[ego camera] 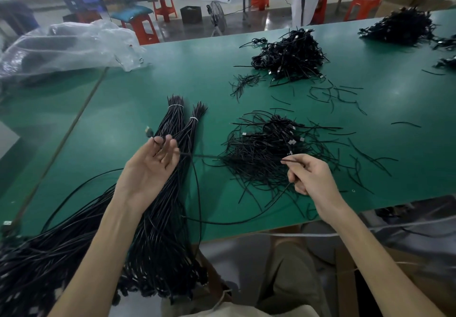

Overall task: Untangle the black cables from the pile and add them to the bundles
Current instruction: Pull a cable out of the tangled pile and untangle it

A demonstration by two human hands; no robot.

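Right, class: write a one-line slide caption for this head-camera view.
Right hand pinches a black cable at the tangled pile; left hand holds a plug over the bundles.

1. The tabletop is covered in a smooth green mat with a dull, faintly sheened finish.
2. The black cables, in the bundles and the pile, are sheathed in smooth, slightly glossy plastic.
3. Pale, metal-looking connector ends are seen in the pile.
4. The bag at the far left is made of thin, clear, crinkled plastic film.
5. The far stools are moulded in orange plastic.
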